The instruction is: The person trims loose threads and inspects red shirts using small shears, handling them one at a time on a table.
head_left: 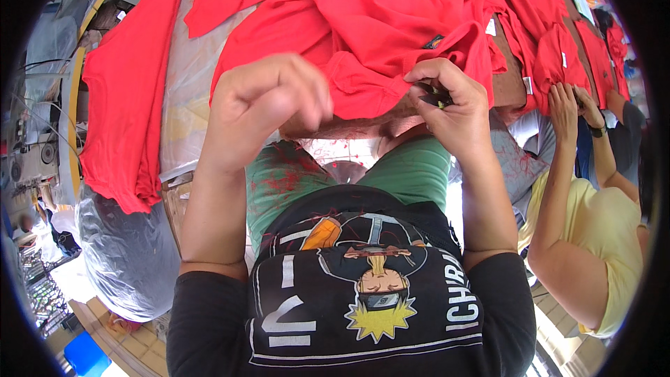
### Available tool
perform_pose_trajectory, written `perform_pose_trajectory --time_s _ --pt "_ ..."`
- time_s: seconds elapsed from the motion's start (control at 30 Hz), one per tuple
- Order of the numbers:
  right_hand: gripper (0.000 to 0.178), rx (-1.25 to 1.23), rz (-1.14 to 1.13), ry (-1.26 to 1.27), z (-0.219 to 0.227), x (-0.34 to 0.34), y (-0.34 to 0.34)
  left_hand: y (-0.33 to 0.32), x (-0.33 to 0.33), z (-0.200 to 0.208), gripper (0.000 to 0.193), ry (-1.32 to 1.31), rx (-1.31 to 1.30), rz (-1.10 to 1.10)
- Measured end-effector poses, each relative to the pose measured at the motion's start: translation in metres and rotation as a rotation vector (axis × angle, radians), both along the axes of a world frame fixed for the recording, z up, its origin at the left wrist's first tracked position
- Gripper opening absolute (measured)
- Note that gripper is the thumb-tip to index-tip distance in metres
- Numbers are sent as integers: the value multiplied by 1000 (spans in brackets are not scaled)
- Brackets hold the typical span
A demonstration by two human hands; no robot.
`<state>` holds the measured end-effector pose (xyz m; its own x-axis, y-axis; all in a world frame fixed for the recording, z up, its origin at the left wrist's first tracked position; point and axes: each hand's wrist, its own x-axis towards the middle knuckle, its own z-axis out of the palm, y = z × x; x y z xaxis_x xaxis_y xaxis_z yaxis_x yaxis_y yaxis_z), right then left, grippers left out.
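Right hand [458,108]: is closing narrowly round a small dark tool [438,96], its thumb and forefinger meeting beside the garment's edge; the tool's exact kind is hard to make out.
Left hand [262,103]: is hovering with fingers curled, blurred at the tips; whether it is pinching anything cannot be told.
Red garment [380,10]: is lying rumpled in front of the person, between and beyond the two hands, its near edge drooping toward the lap.
Dark label [433,42]: is showing on the red cloth, just beyond the right hand.
Lap: green trousers [412,167] are carrying red thread scraps [285,180], most thickly on the left thigh.
Black T-shirt [293,293]: is covering the person's torso, with a cartoon figure printed on it.
Left side: a folded red stack [129,91] is lying well apart from the left hand, above a bundle wrapped in clear plastic [122,258].
Right side: a co-worker in a yellow top [593,237] is reaching both hands to another red piece [558,59], a dark band [598,130] circling one wrist.
Lower left: a blue object [87,355] is sitting near the view's rim.
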<state>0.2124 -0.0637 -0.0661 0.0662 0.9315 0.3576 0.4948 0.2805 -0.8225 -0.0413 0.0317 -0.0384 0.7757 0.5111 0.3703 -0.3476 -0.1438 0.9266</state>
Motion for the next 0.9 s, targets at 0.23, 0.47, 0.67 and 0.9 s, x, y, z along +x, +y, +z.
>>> perform_pose_trajectory --time_s 0.23,0.47,0.67,0.9 --pt "31 3 1 117 4 -1 -2 -13 28 -19 45 535 7 492" --pt "30 70 -110 48 0 10 -3 -16 31 -13 45 635 -246 318" --pt "24 133 -138 -43 3 14 2 -26 40 -20 46 293 -208 350" --pt "15 57 -136 -82 30 -5 7 -31 45 -21 43 238 -232 446"
